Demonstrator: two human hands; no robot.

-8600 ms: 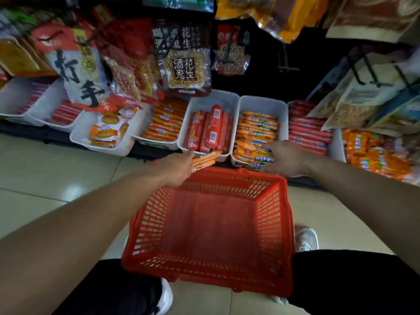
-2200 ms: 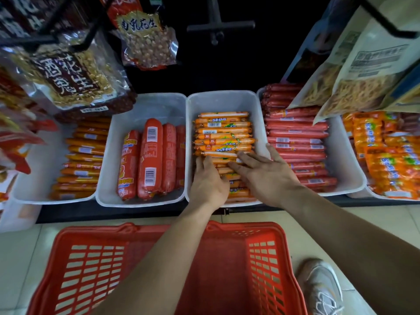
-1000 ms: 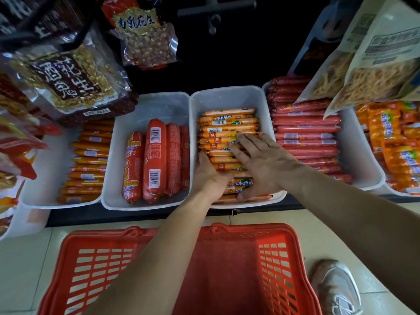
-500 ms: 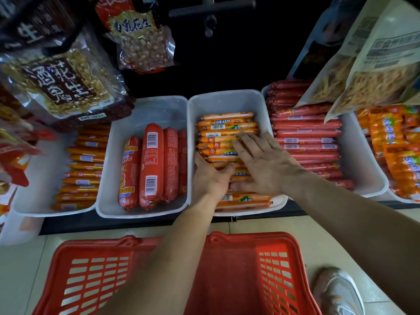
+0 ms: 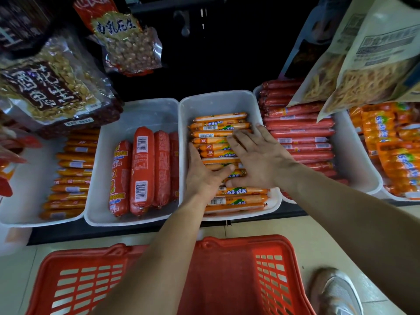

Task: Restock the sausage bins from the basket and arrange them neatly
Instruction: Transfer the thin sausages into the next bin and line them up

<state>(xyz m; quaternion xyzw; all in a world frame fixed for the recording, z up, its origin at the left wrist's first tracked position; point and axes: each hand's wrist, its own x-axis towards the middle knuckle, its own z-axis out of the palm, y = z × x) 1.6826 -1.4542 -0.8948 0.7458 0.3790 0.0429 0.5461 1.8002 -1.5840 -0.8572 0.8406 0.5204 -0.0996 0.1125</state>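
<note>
Several orange sausages point(image 5: 219, 127) lie crosswise in a stack in the middle white bin point(image 5: 218, 102). My left hand point(image 5: 203, 176) lies flat along the stack's left side, thumb stretched to the right over the sausages. My right hand point(image 5: 259, 158) presses flat on top of the stack, fingers spread and pointing up-left. Neither hand grips anything. The red basket point(image 5: 245, 276) stands on the floor below my arms; what shows of its inside holds no sausages.
A bin point(image 5: 136, 112) of thick red sausages sits left of the middle bin, then a bin point(image 5: 25, 196) of thin orange ones. A bin point(image 5: 354, 164) of long red sausages is on the right. Snack bags point(image 5: 56, 87) hang overhead. My shoe point(image 5: 336, 292) is at lower right.
Both hands have stayed on the orange stack. My right hand slid a little toward the back of the bin, and my left thumb spread across the sausages.
</note>
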